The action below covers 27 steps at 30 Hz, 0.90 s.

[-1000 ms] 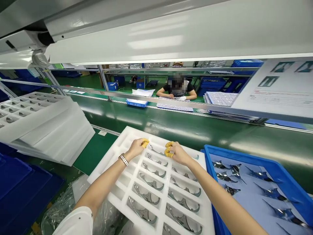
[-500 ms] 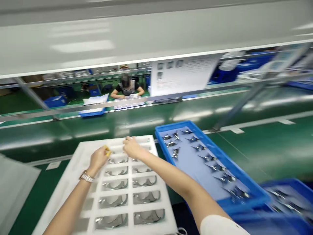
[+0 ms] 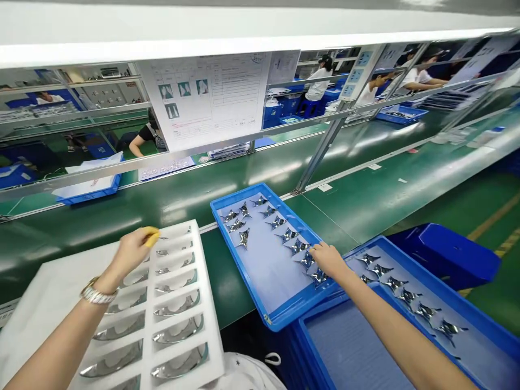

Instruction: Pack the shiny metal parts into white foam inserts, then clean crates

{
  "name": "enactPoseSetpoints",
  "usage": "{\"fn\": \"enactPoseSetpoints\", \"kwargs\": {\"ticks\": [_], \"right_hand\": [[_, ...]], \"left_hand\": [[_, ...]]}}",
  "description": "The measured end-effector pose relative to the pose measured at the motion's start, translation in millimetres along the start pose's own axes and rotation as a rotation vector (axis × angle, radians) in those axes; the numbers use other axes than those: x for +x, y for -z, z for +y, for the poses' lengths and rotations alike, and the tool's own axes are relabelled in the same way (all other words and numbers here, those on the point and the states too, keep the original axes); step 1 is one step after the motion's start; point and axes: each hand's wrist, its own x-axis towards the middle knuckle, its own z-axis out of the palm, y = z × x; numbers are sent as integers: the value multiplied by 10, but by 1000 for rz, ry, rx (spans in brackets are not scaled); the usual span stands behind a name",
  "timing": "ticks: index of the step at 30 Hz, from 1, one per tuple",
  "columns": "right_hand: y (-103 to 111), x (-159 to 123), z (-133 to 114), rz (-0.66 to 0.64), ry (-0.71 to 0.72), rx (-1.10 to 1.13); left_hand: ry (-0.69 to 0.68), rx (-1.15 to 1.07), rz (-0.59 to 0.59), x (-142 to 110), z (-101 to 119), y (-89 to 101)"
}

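Since the earlier frames, the person's right hand (image 3: 328,260) had moved from the white foam tray (image 3: 210,325) to the near blue tray (image 3: 292,312), as the view swung rightward. Its fingers curled down at the shiny pointed pieces (image 3: 244,238) along that tray's right side; I could not tell whether they pinched one. At the far edge of the foam, the left hand (image 3: 132,249) drew its fingertips together beside a curved metal part (a yellow finger cover (image 3: 151,237) showed there), though its grip was too hidden to confirm.

Handling seemed partway along: both visible foam columns looked largely stocked, while many pieces lay loose outside them. Each compartment in the right column appeared to hold one curved metal part (image 3: 166,372); the forearm partly masked the left column. Within the near blue tray, pieces ran in a slanting row on the right, with a small cluster at the far left corner. Beyond it, the second blue tray (image 3: 447,287) held another row of similar pieces.
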Motion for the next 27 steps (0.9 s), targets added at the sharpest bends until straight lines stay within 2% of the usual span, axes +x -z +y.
{"fn": "enactPoseSetpoints", "kwargs": {"ticks": [1, 3, 5, 6, 8, 10, 13, 16, 18, 20, 23, 25, 27], "right_hand": [[-161, -45, 167, 22, 28, -45], [-471, -55, 416, 99, 130, -114], [-738, 20, 574, 185, 237, -123], [-845, 71, 624, 224, 274, -108], [-1001, 169, 681, 289, 319, -50], [-1095, 232, 702, 338, 335, 30], [-1183, 258, 728, 385, 348, 127], [-1249, 239, 765, 373, 387, 184], [-1265, 220, 786, 376, 411, 208], [-1241, 196, 808, 435, 437, 205], [-1149, 127, 866, 566, 517, 146], [-1099, 31, 921, 606, 577, 122], [-1099, -97, 961, 631, 530, 212]], "left_hand": [[-82, -34, -73, 118, 309, -171], [-182, -72, -292, 346, 894, -596], [-192, -9, -488, 537, 1371, -1092], [-160, 79, -547, 608, 1557, -1347], [-50, 228, -616, 684, 1827, -1827], [19, 310, -644, 685, 1983, -2233], [96, 376, -684, 627, 2073, -2683], [157, 420, -707, 589, 2092, -2987], [164, 445, -698, 573, 2100, -3127], [152, 463, -687, 549, 2109, -3222], [153, 470, -675, 500, 2117, -3276], [176, 453, -668, 473, 2122, -3259], [207, 404, -668, 456, 2139, -3200]]}}
